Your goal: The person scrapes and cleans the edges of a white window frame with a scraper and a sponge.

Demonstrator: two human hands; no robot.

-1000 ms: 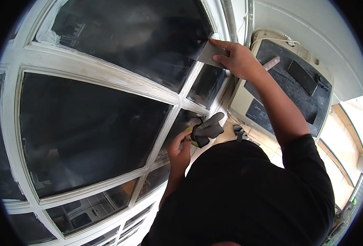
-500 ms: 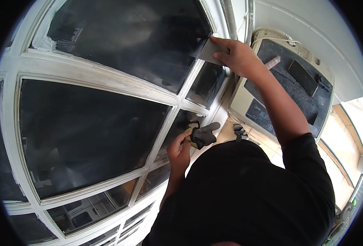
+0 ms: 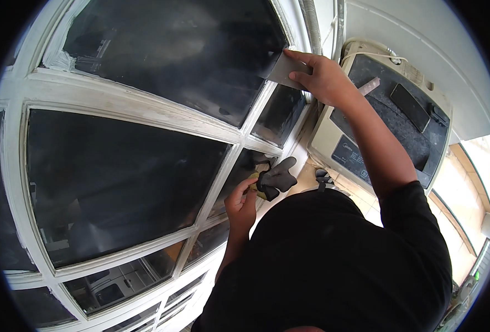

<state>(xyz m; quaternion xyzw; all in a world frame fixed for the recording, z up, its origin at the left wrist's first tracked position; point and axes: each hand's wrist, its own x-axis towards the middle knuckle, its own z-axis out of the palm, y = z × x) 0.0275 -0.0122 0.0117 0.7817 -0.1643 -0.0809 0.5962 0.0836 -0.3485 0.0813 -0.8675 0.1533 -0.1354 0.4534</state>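
My right hand (image 3: 329, 79) pinches a flat grey rectangular scraper plate (image 3: 289, 71) between thumb and fingers. The plate's far edge lies against the dark window pane (image 3: 178, 50), beside the white wooden frame (image 3: 256, 107). Lower down, my left hand (image 3: 240, 202) is closed on a work glove (image 3: 279, 176) with grey fingers and a yellowish part. The glove hangs loosely in front of a small pane, its fingers pointing away from my hand.
To the right stands a beige washing machine (image 3: 325, 133) with a dark lid; a phone (image 3: 410, 107) and a pale strip (image 3: 369, 85) lie on it. A ribbed hose (image 3: 309, 25) runs along the wall. Tiled floor (image 3: 375, 213) shows below.
The glove in my left hand has swung a little, its fingers now spread more apart. My right hand and the plate have hardly moved.
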